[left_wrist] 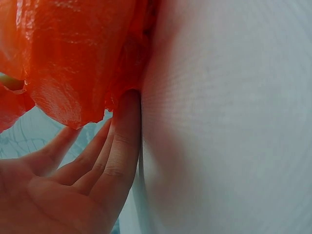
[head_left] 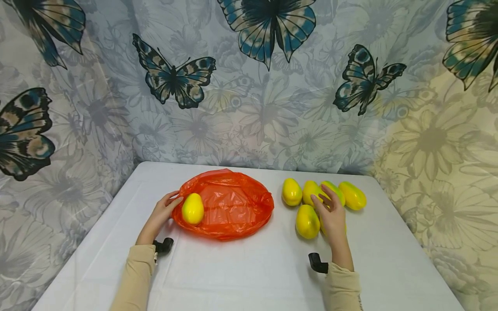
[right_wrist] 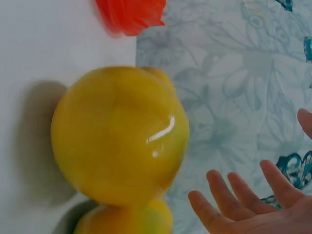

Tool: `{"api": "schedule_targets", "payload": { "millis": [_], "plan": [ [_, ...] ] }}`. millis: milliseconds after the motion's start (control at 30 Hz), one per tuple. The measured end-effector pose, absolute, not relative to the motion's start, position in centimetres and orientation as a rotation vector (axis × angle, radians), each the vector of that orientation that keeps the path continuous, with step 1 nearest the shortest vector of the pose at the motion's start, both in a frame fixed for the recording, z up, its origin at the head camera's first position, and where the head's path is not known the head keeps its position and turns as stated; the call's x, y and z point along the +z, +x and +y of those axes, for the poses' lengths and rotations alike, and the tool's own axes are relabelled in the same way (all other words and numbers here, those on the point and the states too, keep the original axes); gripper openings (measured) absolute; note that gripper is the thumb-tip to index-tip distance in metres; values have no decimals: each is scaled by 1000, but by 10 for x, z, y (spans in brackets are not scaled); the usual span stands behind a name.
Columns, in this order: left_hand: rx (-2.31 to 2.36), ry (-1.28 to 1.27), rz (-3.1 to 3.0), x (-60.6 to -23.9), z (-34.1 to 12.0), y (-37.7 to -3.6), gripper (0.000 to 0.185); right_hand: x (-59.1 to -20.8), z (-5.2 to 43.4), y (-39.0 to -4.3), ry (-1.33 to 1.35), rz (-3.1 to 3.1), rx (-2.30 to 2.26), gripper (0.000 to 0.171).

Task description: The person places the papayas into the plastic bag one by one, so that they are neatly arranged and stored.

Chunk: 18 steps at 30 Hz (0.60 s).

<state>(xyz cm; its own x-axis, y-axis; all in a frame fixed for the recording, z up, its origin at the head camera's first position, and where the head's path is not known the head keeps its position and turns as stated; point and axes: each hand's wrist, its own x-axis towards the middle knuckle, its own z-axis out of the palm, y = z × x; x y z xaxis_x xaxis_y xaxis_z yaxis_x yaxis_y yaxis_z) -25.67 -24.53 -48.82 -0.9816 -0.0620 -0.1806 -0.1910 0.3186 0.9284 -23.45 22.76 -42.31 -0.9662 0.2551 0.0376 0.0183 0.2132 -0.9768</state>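
Note:
An orange plastic bag lies spread on the white table. One yellow mango sits at the bag's left edge. My left hand touches that edge beside the mango. In the left wrist view its straight fingers lie against the bag's rim. Several more yellow mangoes lie in a cluster to the right of the bag. My right hand is over them with its fingers spread and relaxed, holding nothing. The right wrist view shows a mango close beside the open fingers.
Butterfly-patterned cloth hangs behind and along both sides of the table. The table's bare front half lies between my two sleeves. A corner of the orange bag shows at the top of the right wrist view.

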Motion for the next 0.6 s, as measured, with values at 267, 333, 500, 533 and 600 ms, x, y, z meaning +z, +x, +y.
{"api": "schedule_targets", "payload": {
  "millis": [267,333,500,533,600],
  "plan": [
    [1765,-248,2454,-490,-247,-258,69,-423,246,-231,-354,-2277,1801,67],
    [1754,-240,2462,-490,-247,-258,70,-425,252,-230,-364,-2267,1798,67],
    [1741,-228,2470,-490,-247,-258,71,-432,263,-230,-397,-2228,1781,64],
    [1746,-235,2466,-490,-247,-258,70,-434,264,-230,-404,-2219,1777,63],
    [1755,-237,2462,-490,-246,-258,70,-437,267,-229,-433,-2207,1775,63]
  ]
}}
